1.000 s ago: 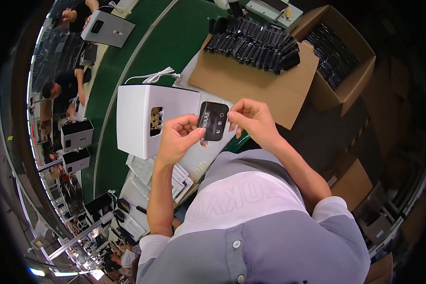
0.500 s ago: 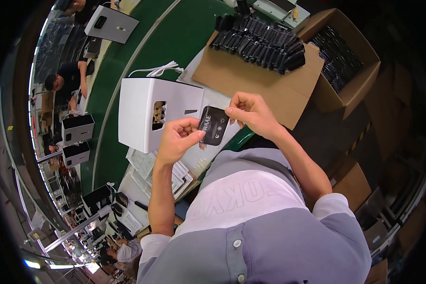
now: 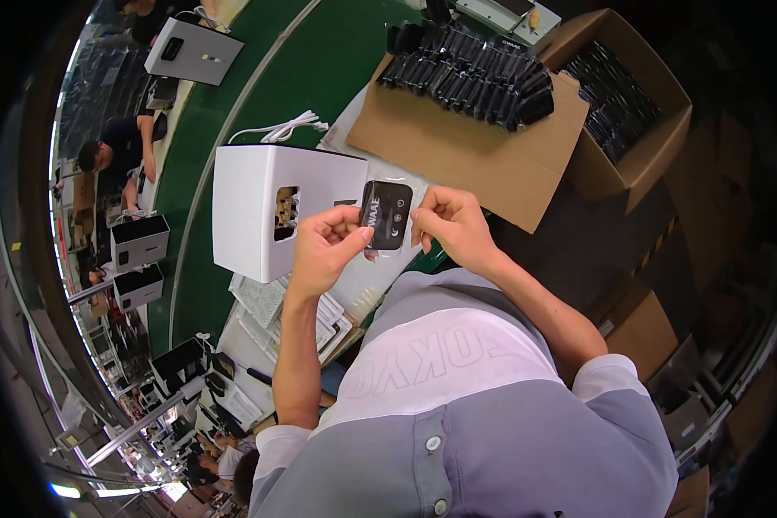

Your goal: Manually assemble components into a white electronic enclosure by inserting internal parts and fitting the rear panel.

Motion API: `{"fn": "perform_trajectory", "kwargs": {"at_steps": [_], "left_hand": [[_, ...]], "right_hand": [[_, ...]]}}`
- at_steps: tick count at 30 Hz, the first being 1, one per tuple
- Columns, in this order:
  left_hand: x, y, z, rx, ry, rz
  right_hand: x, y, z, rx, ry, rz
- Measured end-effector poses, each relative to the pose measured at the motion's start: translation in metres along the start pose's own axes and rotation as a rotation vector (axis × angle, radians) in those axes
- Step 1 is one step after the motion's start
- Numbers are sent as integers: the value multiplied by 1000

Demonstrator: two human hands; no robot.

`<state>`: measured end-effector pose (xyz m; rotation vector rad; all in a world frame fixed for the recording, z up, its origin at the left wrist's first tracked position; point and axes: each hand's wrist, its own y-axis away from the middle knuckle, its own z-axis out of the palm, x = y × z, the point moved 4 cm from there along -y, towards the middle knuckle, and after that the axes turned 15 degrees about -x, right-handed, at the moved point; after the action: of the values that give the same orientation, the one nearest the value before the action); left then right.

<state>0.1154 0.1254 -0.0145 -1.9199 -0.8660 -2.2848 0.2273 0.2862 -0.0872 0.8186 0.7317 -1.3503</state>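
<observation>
A small black control panel (image 3: 386, 216) with rounded corners and printed symbols is held up in front of me. My left hand (image 3: 326, 250) pinches its left edge between thumb and fingers. Clear film (image 3: 416, 186) shows around the panel's upper and right edges. At that right side, my right hand (image 3: 453, 226) is closed in a pinch on the film, its fingertips just off the black face. Just beyond my left hand stands a white appliance housing (image 3: 243, 211) with a rectangular cutout, inside which brass-coloured parts show.
Several black wrapped pieces (image 3: 466, 73) lie in a row on a cardboard sheet (image 3: 457, 168). An open carton (image 3: 656, 147) at the right holds more. A white cable (image 3: 289, 127) lies behind the housing on the green conveyor (image 3: 198, 173). Co-workers sit across at the left.
The panel has tilted flatter and risen slightly, and clear film now shows around it. My right hand has moved a little lower, off the panel's upper corner.
</observation>
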Motion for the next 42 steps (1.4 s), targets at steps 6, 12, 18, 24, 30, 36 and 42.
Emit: {"fn": "perform_trajectory", "kwargs": {"at_steps": [6, 12, 18, 24, 30, 36, 42], "left_hand": [[3, 0, -1, -3, 33, 4], [-3, 0, -3, -22, 58, -4], [-2, -1, 3, 37, 6, 23], [-4, 1, -1, 63, 36, 16], [-7, 0, 0, 82, 76, 35], [-7, -1, 3, 68, 50, 26], [-5, -4, 11, 75, 14, 4]], "right_hand": [[-3, -5, 3, 31, -132, 31], [9, -7, 3, -52, -15, 6], [4, -6, 12, 104, 123, 3], [10, -2, 16, -61, -36, 128], [17, 4, 21, -161, -102, 126], [6, 4, 16, 36, -117, 68], [4, 1, 13, 174, 124, 48]]}}
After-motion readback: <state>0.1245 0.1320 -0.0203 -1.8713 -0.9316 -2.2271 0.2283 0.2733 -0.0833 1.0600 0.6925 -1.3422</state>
